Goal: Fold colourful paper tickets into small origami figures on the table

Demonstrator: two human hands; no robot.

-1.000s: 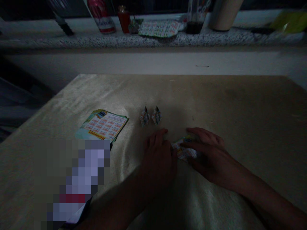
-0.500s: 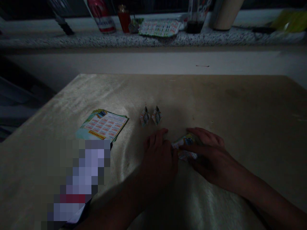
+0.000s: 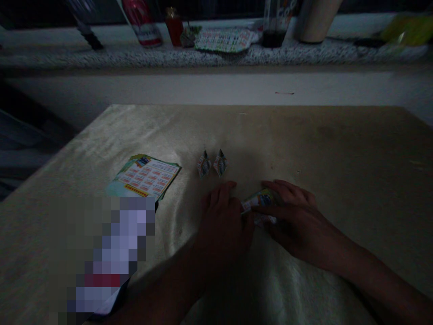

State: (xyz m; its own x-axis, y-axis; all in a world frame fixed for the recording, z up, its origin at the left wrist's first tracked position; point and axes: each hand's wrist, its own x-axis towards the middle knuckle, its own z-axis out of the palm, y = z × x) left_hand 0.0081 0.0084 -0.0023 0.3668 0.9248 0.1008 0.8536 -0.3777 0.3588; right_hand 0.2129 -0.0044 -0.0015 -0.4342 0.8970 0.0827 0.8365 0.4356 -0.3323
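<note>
Near left, a masked object (image 3: pixel 117 248), too blocked out to name. Now the hands: left hand (image 3: pixel 221 221) down on the tabletop (image 3: pixel 338 149), fingers bunched close, with the thumb a touch further right over the paper (image 3: pixel 260 199) than half a second ago! Right hand (image 3: pixel 299 221) arched in from the other side, fingers loosely spread, index tip on the print. Pinched or merely pressed? Can't tell, too dark and covered. And the paper, flat between both hands, showing more upper strip now, less lower part: looking partway through a fold, still in need of both hands. Further left, a stack of printed cards (image 3: pixel 150 174), same spot as before. Beyond the left fingers, two folded pieces (image 3: pixel 220 163), just beside each other, untouched. Farthest off, on the speckled sill (image 3: pixel 216 59), a red can (image 3: pixel 144 25) and a printed packet (image 3: pixel 225 39).
</note>
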